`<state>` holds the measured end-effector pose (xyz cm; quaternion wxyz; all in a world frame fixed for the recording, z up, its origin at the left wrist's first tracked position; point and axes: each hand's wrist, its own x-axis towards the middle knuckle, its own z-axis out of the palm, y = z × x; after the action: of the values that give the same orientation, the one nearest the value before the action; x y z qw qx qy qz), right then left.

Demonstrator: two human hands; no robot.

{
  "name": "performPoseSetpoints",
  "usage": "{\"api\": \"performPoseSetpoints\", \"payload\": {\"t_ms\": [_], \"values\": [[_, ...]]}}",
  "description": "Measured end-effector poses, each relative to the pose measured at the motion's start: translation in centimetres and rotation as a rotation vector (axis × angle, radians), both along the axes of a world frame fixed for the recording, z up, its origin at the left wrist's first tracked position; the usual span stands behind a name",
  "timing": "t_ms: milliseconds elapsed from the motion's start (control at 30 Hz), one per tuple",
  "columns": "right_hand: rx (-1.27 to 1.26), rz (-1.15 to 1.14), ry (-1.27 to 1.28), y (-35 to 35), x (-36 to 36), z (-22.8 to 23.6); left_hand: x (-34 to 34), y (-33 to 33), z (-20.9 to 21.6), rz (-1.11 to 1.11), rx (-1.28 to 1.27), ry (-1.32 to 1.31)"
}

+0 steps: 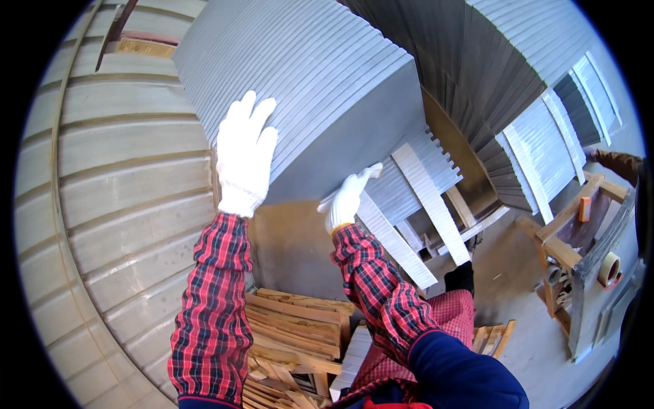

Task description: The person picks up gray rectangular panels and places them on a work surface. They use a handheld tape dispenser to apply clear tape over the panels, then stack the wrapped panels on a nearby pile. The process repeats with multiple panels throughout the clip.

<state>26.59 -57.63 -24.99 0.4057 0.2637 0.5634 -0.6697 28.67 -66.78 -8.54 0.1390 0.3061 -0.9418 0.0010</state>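
A tall stack of grey panels point(286, 75) with ridged edges stands in front of me, its smooth grey front face point(368, 116) turned toward my right. My left hand point(245, 157), in a white knit glove, lies with fingers spread against the ridged edges on the stack's left side. Lower down, my right hand point(347, 198), gloved too, is at the bottom edge of the front face. Its fingers stretch to the upper right and its thumb is apart; I see nothing held. Beside it lies a lower pile of grey strips point(405, 191) with pale flat bars point(432, 198) across it.
A ribbed metal wall point(129, 184) runs along the left. More panel stacks point(497, 75) stand at the back right. Wooden slats point(293, 327) are piled near my legs. On the right, a wooden-framed cart point(565, 252) carries a tape roll point(610, 266); another person's sleeve point(616, 163) shows behind it.
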Motion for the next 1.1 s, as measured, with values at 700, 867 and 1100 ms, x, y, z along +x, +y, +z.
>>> {"api": "performPoseSetpoints", "payload": {"t_ms": [700,867,1100], "values": [[-0.159,0.723,2.252,-4.6,-22.7,18.0,0.0,1.2,1.7,0.457,-0.513,0.194],[-0.160,0.597,1.941,1.9,-23.5,14.7,0.2,8.2,-5.5,1.043,0.046,0.959],[-0.016,0.687,1.215,3.7,-23.5,11.2,-0.8,10.6,-3.1,1.006,0.647,1.235]]}}
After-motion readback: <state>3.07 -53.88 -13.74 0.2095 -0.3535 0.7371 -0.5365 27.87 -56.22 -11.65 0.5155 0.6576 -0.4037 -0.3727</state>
